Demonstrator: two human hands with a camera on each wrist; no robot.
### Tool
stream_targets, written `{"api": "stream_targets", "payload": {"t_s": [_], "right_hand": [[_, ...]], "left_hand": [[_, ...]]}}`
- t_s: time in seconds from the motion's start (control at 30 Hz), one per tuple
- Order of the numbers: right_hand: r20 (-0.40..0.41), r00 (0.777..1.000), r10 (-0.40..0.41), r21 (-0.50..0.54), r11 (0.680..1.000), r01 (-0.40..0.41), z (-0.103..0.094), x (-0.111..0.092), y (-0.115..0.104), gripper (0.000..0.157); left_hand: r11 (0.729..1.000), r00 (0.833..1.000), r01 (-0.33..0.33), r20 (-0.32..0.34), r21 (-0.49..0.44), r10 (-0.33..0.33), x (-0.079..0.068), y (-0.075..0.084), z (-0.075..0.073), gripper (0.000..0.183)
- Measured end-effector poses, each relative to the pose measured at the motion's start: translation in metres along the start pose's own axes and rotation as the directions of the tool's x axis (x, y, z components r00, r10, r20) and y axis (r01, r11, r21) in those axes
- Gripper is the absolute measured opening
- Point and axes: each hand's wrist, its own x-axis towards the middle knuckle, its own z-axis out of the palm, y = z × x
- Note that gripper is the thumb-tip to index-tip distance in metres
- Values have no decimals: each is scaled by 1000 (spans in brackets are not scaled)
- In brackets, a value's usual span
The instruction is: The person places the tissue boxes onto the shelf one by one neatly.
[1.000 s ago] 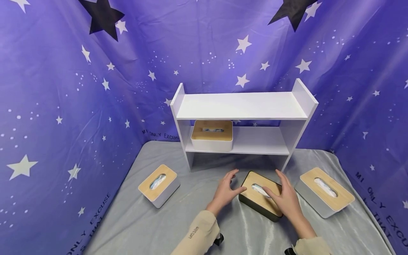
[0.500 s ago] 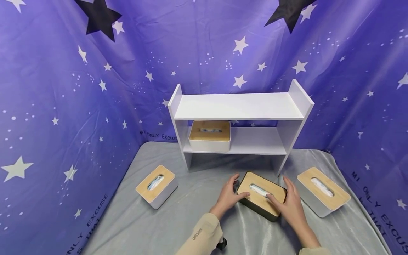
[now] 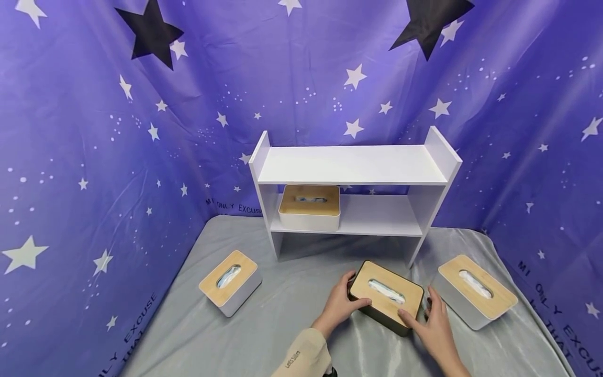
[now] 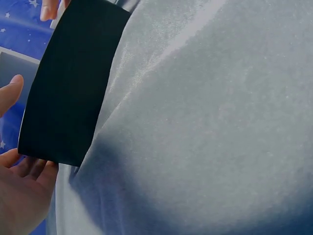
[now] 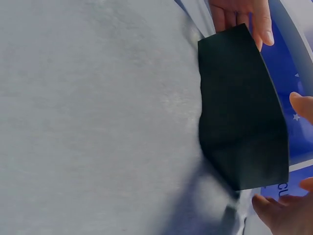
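Note:
A dark green tissue box (image 3: 391,291) with a wooden lid lies slantwise on the grey cloth before the shelf. My left hand (image 3: 340,302) grips its left end, thumb over the lid's edge and fingers bent against the side. At the right end, my right hand (image 3: 433,327) has its thumb at the lid's edge. The fingers (image 5: 266,208) of that hand stand just off the box's end in the right wrist view. Both wrist views show the box's dark long side (image 4: 73,83), its lower edge down at the cloth.
A white two-tier shelf (image 3: 353,165) stands behind, with a white tissue box (image 3: 309,217) on its lower tier at the left. Other wood-lidded tissue boxes sit at the left (image 3: 240,293) and right (image 3: 464,303). A starry purple curtain (image 3: 301,68) surrounds the cloth (image 3: 282,335).
My left fingers have closed in on the box's left end. My right hand has moved nearer to me, its thumb from the lid's slot to the lid's right edge. The head view has shifted slightly.

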Motion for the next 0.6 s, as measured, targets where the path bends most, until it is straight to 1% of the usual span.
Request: {"api": "stream_targets", "payload": {"t_s": [0.07,0.13,0.23,0.33,0.43,0.53,0.6], "right_hand": [[62,997,48,46,998,-51,1,-2,1,112],[119,989,89,92,991,-100,1,-2,2,114],[184,972,145,115,979,-168,1,0,3,117],[220,960,171,90,977,-194,-1,0,5,116],[253,950,186,61,976,-207,-3,-4,10,117],[282,939,195,41,976,-215,-4,-5,14,119],[290,939,186,56,976,-211,-3,-4,15,119]], "left_hand": [[1000,1000,-5,4,-1,5,-1,-1,0,86],[1000,1000,-4,6,6,4,-2,-1,1,86],[1000,1000,-4,10,12,4,-2,0,1,86],[999,1000,-4,10,33,4,-3,0,2,86],[998,1000,-6,27,64,5,-5,-2,3,86],[998,999,-9,41,64,6,-6,-3,2,83],[999,999,-18,42,40,16,-4,-2,0,81]]}}
